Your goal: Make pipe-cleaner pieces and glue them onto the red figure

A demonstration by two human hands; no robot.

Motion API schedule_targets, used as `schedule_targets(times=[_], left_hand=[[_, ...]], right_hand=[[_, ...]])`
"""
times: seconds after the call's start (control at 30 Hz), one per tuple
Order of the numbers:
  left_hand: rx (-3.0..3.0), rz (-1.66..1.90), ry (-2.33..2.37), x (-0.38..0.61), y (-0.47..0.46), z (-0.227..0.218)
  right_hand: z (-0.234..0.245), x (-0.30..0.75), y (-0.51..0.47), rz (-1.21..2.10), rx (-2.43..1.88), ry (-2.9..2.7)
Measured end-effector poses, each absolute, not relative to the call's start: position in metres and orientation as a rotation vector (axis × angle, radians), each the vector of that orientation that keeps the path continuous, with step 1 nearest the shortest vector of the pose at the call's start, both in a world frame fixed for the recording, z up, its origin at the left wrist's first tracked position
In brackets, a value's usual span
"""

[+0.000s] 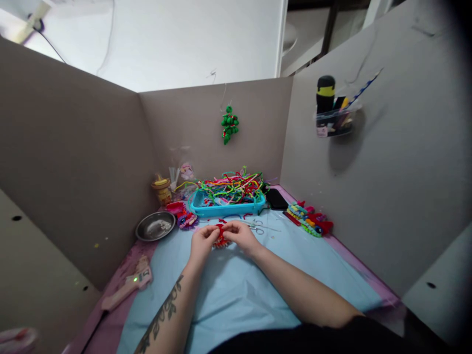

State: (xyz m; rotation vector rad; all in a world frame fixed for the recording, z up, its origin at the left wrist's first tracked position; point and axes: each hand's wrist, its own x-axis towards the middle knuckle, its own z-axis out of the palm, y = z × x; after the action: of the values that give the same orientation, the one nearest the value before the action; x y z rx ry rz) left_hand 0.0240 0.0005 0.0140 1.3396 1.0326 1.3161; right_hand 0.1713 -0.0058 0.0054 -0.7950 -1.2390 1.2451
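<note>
Between my two hands is a small red craft piece (221, 241) with a paler, ridged lower edge, which looks made of pipe cleaners. My left hand (202, 242) pinches its left side, and the fingers of my right hand (242, 236) are closed on its right side. My fingers hide part of the piece. Just beyond the hands stands a blue tray (224, 210) heaped with multicoloured pipe cleaners (236, 187). Scissors (258, 228) lie right of my right hand. A purple and red fuzzy piece (187, 220) rests to the left.
A metal bowl (155, 227) with small pale bits and a pink glue gun (129, 287) with a lit green light are on the left. On the right lie a black phone (276, 199) and colourful fuzzy pieces (309, 219). Grey panels (214, 108) enclose the table.
</note>
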Motion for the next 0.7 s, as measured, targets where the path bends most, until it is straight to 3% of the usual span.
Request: schedule_targets(times=[0.4,0.7], left_hand=[[1.244,1.277,0.975,0.0263,-0.0035,0.0189],[1.151,1.285,0.939,0.0296,-0.0017,0.0105]], right_hand=[[0.011,0.1792,-0.0087,0.703,-0.89,-1.578],[0.0102,0.1806,-0.0097,0.579,-0.817,-1.635]])
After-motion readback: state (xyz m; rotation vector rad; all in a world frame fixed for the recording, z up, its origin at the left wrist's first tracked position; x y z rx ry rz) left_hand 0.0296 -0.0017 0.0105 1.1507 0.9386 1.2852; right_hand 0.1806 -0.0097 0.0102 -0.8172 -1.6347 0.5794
